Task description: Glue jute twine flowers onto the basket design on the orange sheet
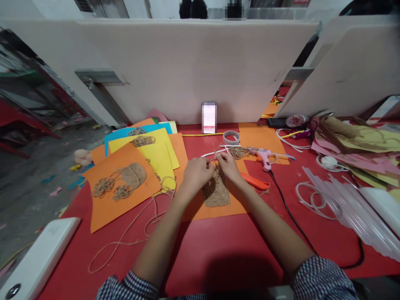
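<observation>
My view: both forearms angle in from the bottom edge, wrists bent down. L hand (196, 174) & R hand (227, 165) sit close, almost touching, fingers pinched narrow on jute twine (216, 155). Woven jute piece (215, 191) lies flat on orange card (193, 212), just below the hands. Pink glue gun (264, 158) is right of R hand, orange cutter (254, 181) just beside it, all on red table (215, 254).

The left forearm (159, 246) and right forearm (275, 229) angle inward from checked sleeves (321, 279). The left hand (197, 174) and right hand (227, 166) sit close together, palms down, fingers curled and pinching.
</observation>
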The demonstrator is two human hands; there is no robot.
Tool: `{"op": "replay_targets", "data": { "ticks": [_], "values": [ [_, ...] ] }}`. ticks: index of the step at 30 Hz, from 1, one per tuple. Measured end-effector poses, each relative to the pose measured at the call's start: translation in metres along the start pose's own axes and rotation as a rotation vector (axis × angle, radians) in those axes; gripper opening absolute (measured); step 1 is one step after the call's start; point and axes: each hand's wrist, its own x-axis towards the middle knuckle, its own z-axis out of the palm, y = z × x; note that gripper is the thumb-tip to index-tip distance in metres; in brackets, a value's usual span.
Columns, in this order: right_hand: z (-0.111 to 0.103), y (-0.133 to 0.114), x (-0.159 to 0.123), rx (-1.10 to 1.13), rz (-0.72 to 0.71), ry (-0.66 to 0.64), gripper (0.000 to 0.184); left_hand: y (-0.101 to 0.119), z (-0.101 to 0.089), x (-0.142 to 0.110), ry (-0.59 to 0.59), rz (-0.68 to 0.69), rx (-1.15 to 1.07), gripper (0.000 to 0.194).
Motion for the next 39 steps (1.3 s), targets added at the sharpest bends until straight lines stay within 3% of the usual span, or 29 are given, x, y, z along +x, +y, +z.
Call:
{"op": "replay_targets", "data": {
  "ticks": [4,11,19,30,39],
  "values": [
    [-0.002,-0.007,-0.003,-0.136,-0.085,-0.185,0.032,-0.014,-0.003,0.005,0.143,-0.104,-0.184,0.030],
    [-0.001,-0.021,-0.013,-0.325,-0.142,-0.363,0.031,-0.031,0.023,0.018,-0.072,-0.044,-0.850,0.038],
    [-0.015,-0.036,-0.012,-0.397,-0.178,-0.466,0.026,-0.031,0.020,0.015,0.051,-0.006,-0.789,0.040],
    [-0.025,-0.046,-0.010,-0.355,-0.128,-0.464,0.029,-0.035,0.029,0.015,-0.085,0.015,-1.260,0.044],
    [-0.024,-0.041,-0.007,-0.520,-0.174,-0.394,0.023,-0.030,0.029,0.013,-0.121,-0.136,-1.207,0.040]
  ]
}}
